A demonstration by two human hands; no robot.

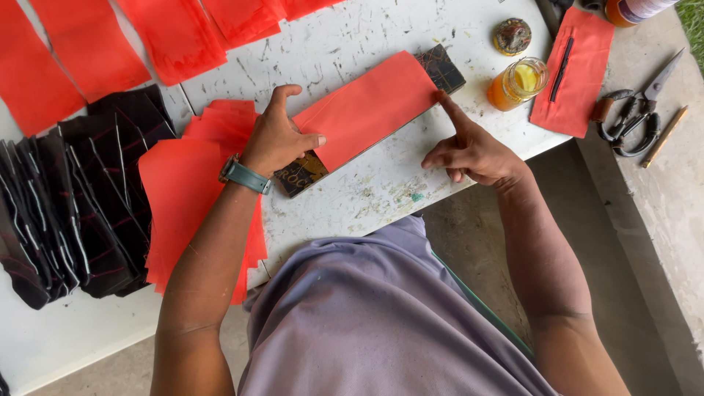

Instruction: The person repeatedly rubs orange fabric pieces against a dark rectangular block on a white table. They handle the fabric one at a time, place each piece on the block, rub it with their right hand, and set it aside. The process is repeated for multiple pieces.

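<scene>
A white, scratched and paint-flecked table [367, 29] fills most of the view, its edge running above a bare concrete floor [660, 220]. Along the top lie loose red paper sheets [110, 37]; at the left sits a fanned pile of black striped pieces [73, 198], and beside it a stack of red sheets [191, 191].

In the middle a red paper strip [370, 106] lies slantwise on a dark board [440, 66], whose ends stick out at both corners. The left hand [279, 139], with a teal watch [244, 176] on the wrist, rests flat on the strip's lower left end, thumb spread, fingers pressing down. The right hand [473, 150] is well apart from it, mostly curled, its forefinger pressing the strip's right edge.

At the right stand an open jar of orange-yellow liquid [517, 82] and its lid [512, 35]. Another red piece [576, 70] carries a thin black stick [562, 67]. Off the table lie scissors [638, 110] and a pencil [665, 136].
</scene>
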